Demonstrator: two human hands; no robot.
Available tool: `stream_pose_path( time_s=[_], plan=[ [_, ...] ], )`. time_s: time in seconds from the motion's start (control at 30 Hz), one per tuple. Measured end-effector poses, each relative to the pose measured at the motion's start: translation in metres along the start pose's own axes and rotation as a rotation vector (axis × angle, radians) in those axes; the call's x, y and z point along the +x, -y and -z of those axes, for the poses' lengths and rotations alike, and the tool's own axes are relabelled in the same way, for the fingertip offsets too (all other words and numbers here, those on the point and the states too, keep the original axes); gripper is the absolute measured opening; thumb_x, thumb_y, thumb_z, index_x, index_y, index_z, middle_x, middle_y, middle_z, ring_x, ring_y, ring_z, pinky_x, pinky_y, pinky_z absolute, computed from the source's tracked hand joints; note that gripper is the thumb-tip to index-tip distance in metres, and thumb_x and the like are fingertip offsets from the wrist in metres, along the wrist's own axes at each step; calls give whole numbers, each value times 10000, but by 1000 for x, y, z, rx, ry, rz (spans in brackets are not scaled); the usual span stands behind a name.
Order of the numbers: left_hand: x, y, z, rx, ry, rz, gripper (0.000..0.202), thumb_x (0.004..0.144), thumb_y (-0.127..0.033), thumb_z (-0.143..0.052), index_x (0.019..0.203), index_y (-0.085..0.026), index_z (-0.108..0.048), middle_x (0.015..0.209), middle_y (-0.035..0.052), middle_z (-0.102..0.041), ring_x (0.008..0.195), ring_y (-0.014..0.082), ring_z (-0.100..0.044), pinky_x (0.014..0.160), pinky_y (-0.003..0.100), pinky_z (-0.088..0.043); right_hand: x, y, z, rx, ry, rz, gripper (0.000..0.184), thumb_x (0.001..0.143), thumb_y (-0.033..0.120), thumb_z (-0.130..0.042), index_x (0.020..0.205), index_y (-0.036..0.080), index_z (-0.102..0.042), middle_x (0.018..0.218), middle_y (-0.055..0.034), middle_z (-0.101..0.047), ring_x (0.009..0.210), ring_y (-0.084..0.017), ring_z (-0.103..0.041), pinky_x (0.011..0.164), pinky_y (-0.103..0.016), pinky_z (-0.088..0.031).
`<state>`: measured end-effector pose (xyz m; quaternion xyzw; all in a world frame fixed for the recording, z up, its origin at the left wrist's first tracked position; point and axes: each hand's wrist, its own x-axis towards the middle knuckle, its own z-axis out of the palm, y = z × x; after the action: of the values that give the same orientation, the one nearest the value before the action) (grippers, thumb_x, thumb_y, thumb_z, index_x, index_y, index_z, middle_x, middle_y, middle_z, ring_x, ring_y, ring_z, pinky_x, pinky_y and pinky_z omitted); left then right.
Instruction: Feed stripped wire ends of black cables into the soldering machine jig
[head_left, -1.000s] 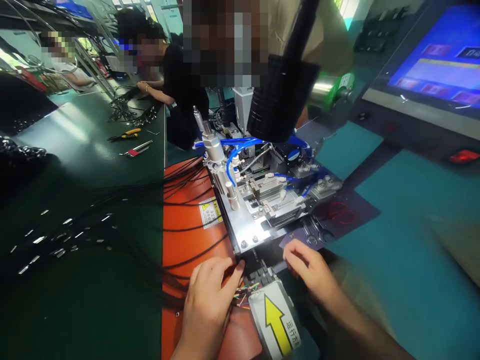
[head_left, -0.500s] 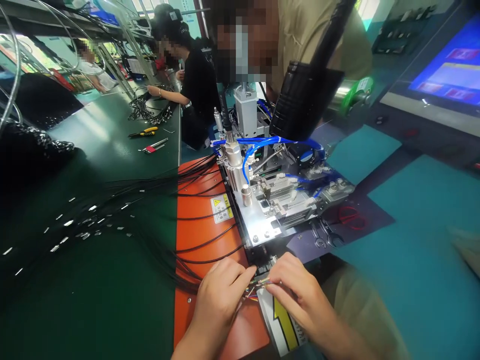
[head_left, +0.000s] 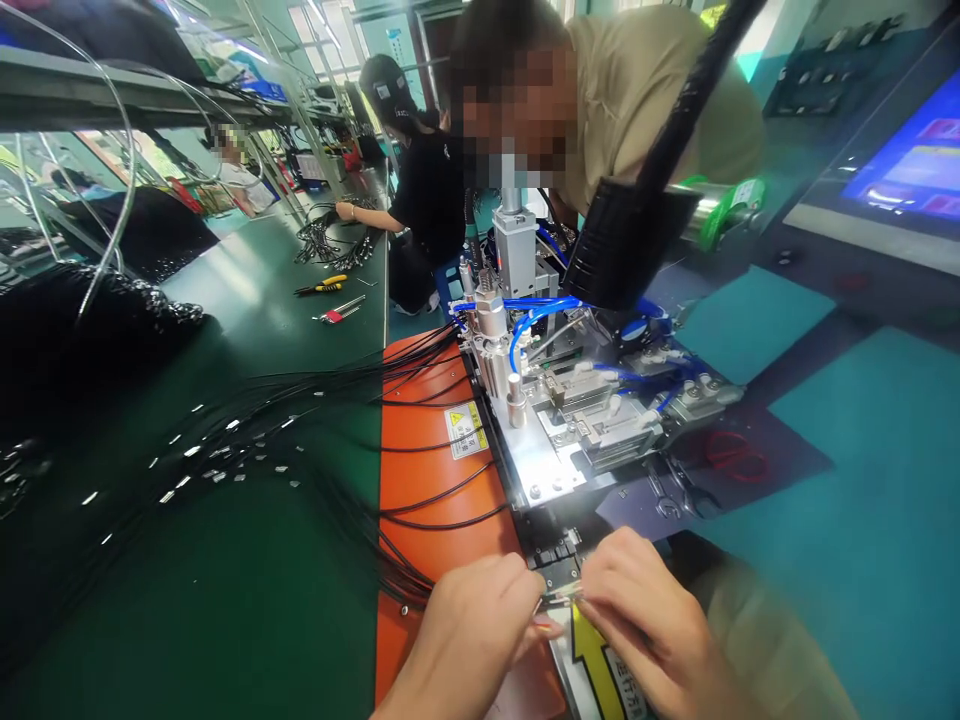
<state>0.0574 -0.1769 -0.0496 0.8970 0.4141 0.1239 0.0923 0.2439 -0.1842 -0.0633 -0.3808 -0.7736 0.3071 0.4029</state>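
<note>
At the frame's bottom, the left hand (head_left: pixel 480 635) and right hand (head_left: pixel 652 630) pinch thin coloured wires (head_left: pixel 559 600) taut between them, level just before the machine (head_left: pixel 555 470).

A long dark-green workbench (head_left: pixel 247 300) ran along the left toward the far end of the hall. Tall windows (head_left: pixel 315 25) there let in bright daylight that glared off its top. Above it, a grey metal shelf (head_left: pixel 67 95) on slanted steel posts followed the same line. A person in black (head_left: pixel 431 190) sat further along that bench. On the right lay a teal table top (head_left: pixel 862 480), and behind it stood a console with 1 lit blue screen (head_left: pixel 915 160).
</note>
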Motion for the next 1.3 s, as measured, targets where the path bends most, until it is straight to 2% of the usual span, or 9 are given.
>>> stream_pose_path(
  time_s=[0.1,0.2,0.27,0.4,0.53,0.77,0.97,1.17,1.3],
  plan=[
    [7,-15,4,-31,111,29,124,805,-264,-584,748,-179,-512,673,-10,-549,578,160,-516,468,257,-316,-3,5,8,-39,30,42,169,884,127,-444,756,190,-535,728,-27,-546,720,-175,-475,640,-315,-353],
    [13,-25,7,-138,172,31,94,800,-201,-565,889,-180,-544,722,-1,-586,613,168,-550,503,247,-384,-6,7,12,-20,12,13,203,881,139,-441,712,188,-542,700,-28,-553,689,-171,-482,627,-305,-367],
    [14,-25,7,-225,159,43,278,820,-151,-482,1093,-203,-492,788,5,-586,663,158,-562,551,231,-424,-6,7,12,38,-2,-60,231,891,169,-423,694,188,-543,684,-25,-556,674,-169,-490,626,-297,-387],
    [10,-19,1,-274,157,114,716,718,-73,-438,1373,-206,-180,989,71,-526,755,175,-574,603,245,-475,-3,8,10,134,-54,-156,132,875,217,-456,813,196,-570,730,-18,-581,702,-172,-515,646,-282,-414],
    [7,-17,-8,-250,185,95,720,696,-62,-437,1370,-140,-195,956,102,-530,744,200,-564,588,278,-490,3,9,11,165,-59,-190,176,865,182,-451,726,192,-559,694,-16,-571,683,-163,-510,629,-269,-406],
    [8,-17,-7,29,0,-15,550,653,-56,-468,1201,-65,-419,720,68,-587,610,213,-541,532,336,-477,6,7,10,219,-119,-416,239,851,233,-442,618,188,-471,667,-6,-526,656,-150,-511,599,-244,-406],
    [5,-14,4,-311,-13,59,455,762,-57,-420,1189,-208,-466,834,13,-634,662,137,-594,570,210,-480,5,6,11,293,20,-311,96,810,155,-502,855,202,-574,825,-8,-587,796,-157,-540,716,-246,-421],
    [-1,-7,0,-157,-118,-28,621,784,-22,-298,1378,-170,-196,765,27,-650,587,142,-616,487,202,-487,10,4,3,157,-99,-140,146,795,124,-515,864,226,-593,771,11,-624,726,-156,-561,657,-248,-428],
    [2,-8,12,-190,-139,-58,564,830,-60,-335,1370,-159,-205,955,88,-666,806,159,-649,647,213,-534,14,7,-3,172,-71,-93,144,821,132,-465,809,211,-584,752,3,-616,702,-150,-574,631,-235,-450]
  ],
)
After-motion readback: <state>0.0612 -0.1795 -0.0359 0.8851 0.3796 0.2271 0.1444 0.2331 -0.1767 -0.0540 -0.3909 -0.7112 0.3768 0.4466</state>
